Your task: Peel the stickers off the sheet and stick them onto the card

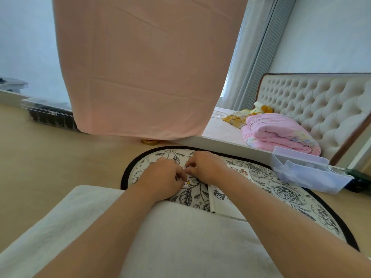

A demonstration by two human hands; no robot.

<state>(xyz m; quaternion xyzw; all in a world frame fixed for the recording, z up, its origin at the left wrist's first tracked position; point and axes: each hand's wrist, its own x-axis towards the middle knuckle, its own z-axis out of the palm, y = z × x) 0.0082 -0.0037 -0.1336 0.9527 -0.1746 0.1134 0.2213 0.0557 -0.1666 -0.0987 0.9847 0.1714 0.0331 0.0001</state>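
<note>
Head view: left hand [162,177] and right hand [206,167] curled close together over floral mat [281,189], fingertips meeting at small sticker [186,182]; actual pinch unclear, sticker sheet [218,195] near-right.

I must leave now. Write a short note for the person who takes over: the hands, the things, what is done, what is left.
Left hand: curled on the floral mat, fingertips pinching at a small sticker.
Right hand: close beside it, fingers bent to the same spot; what it grips is hidden.
Sticker sheet: on the mat under the right forearm, a dark character sticker still on it.
Another printed paper lies right of the hands; whether it is the card I cannot tell.
Done: unclear. Left: peel and stick the rest.
</note>
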